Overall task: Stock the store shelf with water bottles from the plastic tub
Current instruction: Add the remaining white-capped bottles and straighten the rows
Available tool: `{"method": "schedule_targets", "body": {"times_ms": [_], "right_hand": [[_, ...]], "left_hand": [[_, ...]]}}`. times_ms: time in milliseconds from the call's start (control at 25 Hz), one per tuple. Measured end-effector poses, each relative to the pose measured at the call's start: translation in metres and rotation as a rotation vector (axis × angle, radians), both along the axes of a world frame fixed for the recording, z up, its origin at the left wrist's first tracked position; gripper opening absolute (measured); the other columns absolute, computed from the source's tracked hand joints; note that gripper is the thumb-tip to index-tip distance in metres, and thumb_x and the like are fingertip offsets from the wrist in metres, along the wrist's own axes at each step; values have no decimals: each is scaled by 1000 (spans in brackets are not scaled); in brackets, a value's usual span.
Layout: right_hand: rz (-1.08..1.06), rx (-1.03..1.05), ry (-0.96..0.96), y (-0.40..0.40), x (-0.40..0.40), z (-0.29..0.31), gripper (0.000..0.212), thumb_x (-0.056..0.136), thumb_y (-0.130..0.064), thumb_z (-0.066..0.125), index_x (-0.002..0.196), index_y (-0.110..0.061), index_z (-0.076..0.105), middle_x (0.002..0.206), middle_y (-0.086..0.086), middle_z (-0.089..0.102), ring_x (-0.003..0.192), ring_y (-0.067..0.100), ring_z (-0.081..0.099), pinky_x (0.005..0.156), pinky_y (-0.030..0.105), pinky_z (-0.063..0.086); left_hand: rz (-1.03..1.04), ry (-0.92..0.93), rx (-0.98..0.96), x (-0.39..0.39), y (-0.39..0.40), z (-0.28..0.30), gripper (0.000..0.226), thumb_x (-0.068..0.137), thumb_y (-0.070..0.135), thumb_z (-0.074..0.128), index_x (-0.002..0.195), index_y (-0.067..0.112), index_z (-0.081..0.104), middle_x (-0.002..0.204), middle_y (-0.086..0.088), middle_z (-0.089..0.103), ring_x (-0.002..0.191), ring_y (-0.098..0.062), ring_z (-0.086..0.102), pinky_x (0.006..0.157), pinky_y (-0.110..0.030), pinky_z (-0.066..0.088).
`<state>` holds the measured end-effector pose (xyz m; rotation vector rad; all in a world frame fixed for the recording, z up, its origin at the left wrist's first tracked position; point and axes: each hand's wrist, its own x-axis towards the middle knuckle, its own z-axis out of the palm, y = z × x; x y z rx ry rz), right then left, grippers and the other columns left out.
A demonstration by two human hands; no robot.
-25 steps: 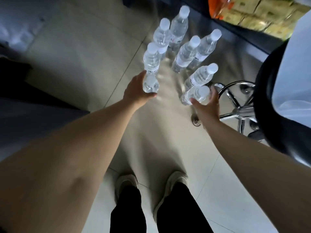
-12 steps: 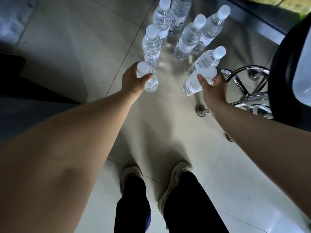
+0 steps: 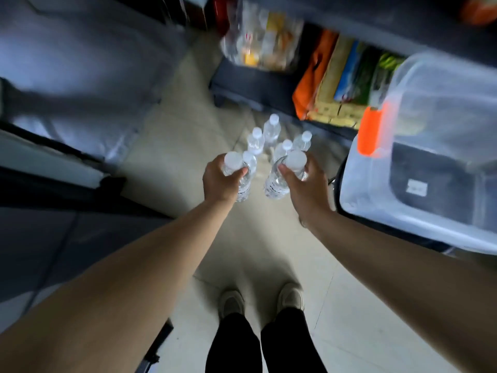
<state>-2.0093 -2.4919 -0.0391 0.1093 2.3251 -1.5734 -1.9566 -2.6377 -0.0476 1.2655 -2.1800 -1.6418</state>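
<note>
Now we hold one water bottle in each hand, both lifted off the tiled floor (image 3: 174, 146). Our left hand (image 3: 219, 181) curls its fingers round the neck of the left bottle (image 3: 240, 181), thumb just under the white cap. Our right hand (image 3: 305, 184) grips the right bottle (image 3: 274, 183) the same way. Beyond them, the remaining bottles (image 3: 271, 131) stand upright in a cluster on the floor, near the foot of the stocked shelf (image 3: 336, 76). At the right edge sits the clear plastic tub (image 3: 430, 200) with an orange latch. Our shoes (image 3: 231, 302) stand below.
</note>
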Motion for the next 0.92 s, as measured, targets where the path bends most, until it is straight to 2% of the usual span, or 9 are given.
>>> {"method": "schedule_targets", "body": {"times_ms": [120,280,360,480,600,680,720,800,920], "right_hand": [[-8,-46,34,-12,-9,91,35,84,-28,68,115,-18,56,109,-3,62,99,12,56,80,20,37],[26,-78,149,-21,-45,243,33,86,-27,66,114,-13,57,109,1,62,96,14,55,80,22,38],[69,-98,216,-18,-67,322,33,86,-27,66,115,-14,57,106,1,62,96,15,57,84,26,43],[127,-115,366,-9,-98,434,34,87,-24,65,117,-10,56,103,0,61,93,14,56,83,25,43],[164,-134,474,8,-124,550,21,89,-20,63,106,-9,58,83,-5,60,73,2,58,63,13,44],[184,-148,528,20,-138,618,14,89,-18,64,99,-9,59,80,-3,61,74,6,61,61,17,46],[192,-145,556,24,-146,646,14,88,-18,65,98,-9,61,85,0,63,80,12,63,69,23,50],[208,-111,614,31,-159,696,18,87,-18,66,100,-6,63,94,5,66,88,19,64,78,32,51],[209,-137,637,37,-186,757,13,86,-18,68,97,-11,65,93,3,69,84,19,66,63,25,50]], "left_hand": [[3,75,-18,-20,-5,88,23,75,10,75,96,11,66,91,-3,66,87,-18,60,83,-29,47],[-45,189,-171,-55,-5,238,12,71,14,76,79,14,67,82,-8,68,75,-15,58,67,-29,45],[-54,227,-218,-74,-3,318,18,73,16,76,88,11,69,85,-5,66,77,-13,55,65,-24,39],[-186,270,-215,-100,-4,430,33,75,16,77,105,7,67,92,-1,62,85,-13,54,74,-24,41],[-362,297,-274,-125,-1,550,38,76,18,78,110,7,65,96,-3,62,90,-17,57,85,-31,47],[-438,334,-279,-141,9,624,41,76,18,78,112,8,63,98,-3,62,93,-19,60,78,-30,50],[-460,357,-276,-150,14,655,41,76,17,77,113,9,62,97,-2,62,91,-18,60,72,-29,50],[-463,412,-260,-167,23,708,39,77,16,77,113,10,62,94,-1,62,87,-17,59,73,-31,51],[-474,495,-254,-201,26,765,37,78,14,76,112,9,63,94,-2,60,86,-16,55,71,-29,45]]}}
